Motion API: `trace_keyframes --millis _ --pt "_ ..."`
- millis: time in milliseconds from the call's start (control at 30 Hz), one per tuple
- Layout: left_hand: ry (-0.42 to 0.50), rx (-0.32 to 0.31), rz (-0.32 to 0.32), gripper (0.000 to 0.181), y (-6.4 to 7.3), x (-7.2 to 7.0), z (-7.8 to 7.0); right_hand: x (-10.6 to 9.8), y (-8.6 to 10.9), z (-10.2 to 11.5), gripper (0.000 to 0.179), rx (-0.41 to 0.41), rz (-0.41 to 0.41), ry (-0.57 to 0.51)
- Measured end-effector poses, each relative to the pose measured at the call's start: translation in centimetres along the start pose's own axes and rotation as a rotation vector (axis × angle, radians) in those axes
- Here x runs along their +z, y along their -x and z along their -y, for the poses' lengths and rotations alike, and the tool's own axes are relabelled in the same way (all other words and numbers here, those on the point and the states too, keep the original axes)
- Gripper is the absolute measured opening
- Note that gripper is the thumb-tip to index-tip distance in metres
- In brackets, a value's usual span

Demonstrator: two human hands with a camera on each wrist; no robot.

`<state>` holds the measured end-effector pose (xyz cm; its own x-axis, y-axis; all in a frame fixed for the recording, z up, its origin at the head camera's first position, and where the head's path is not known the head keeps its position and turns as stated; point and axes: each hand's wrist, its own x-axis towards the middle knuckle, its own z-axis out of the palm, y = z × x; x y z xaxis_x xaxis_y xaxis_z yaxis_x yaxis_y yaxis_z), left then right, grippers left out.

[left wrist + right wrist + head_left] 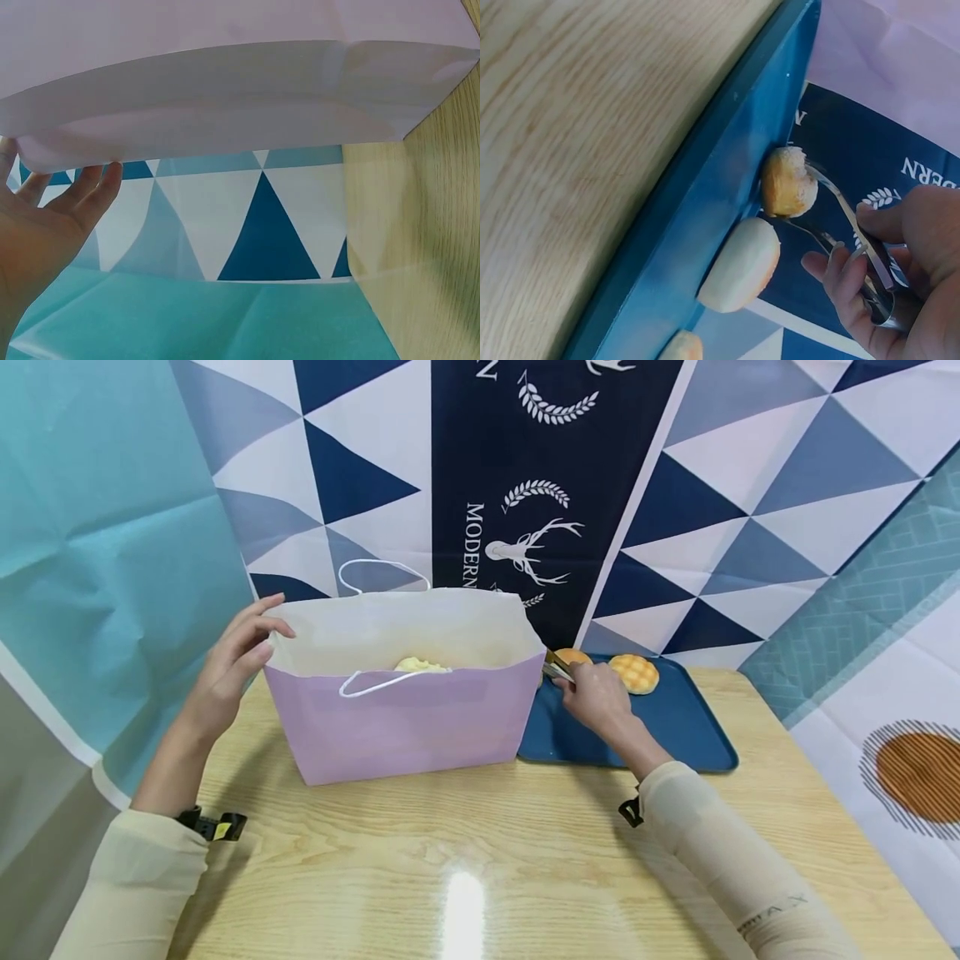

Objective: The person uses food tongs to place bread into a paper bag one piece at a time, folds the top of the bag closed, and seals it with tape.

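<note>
A lilac paper bag (405, 722) with white string handles stands upright on the table, its mouth wide. My left hand (228, 668) holds its left rim, fingertips over the edge. Inside the bag, the top of a pale yellow bread (422, 665) shows above the front rim. Just right of the bag, my right hand (597, 693) grips metal tongs (847, 217). In the right wrist view the tong tips are at either side of a golden, white-dusted bread roll (787, 184) at the tray's end; the bag mostly hides this roll in the head view.
The blue tray (675, 727) lies right of the bag, its left end close to it. A cross-hatched bun (634, 674) and an orange-brown bun (573, 656) sit along its far side. Patterned cloth (690, 527) hangs behind the wooden table (360, 860).
</note>
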<state>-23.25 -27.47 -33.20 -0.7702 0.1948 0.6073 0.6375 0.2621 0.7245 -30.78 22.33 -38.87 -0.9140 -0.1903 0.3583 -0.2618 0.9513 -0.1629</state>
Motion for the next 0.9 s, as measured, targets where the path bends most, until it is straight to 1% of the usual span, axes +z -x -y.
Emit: trace_keyframes --millis 100,167,300,500,700,900 --pt "0.002 0.000 0.002 0.032 0.0 0.1 0.0 -0.2 0.2 -0.2 0.042 0.005 0.001 -0.014" --pt "0.000 0.005 0.001 0.032 0.0 0.2 0.0 -0.4 0.3 -0.4 0.041 0.010 0.002 -0.023" --pt "-0.012 0.013 -0.006 0.033 -0.1 0.2 -0.1 -0.5 0.4 -0.7 0.037 0.013 0.001 -0.036" --pt "-0.020 0.000 -0.008 0.032 0.1 0.2 0.0 -1.0 0.5 -0.8 0.031 0.009 -0.011 -0.025" --pt "-0.007 -0.005 -0.030 0.032 0.1 0.3 -0.1 -2.4 0.6 -0.5 0.027 0.006 -0.048 -0.046" --pt "-0.008 -0.010 -0.030 0.031 0.2 0.4 -0.1 -3.7 0.7 -0.6 0.028 0.004 -0.082 -0.063"
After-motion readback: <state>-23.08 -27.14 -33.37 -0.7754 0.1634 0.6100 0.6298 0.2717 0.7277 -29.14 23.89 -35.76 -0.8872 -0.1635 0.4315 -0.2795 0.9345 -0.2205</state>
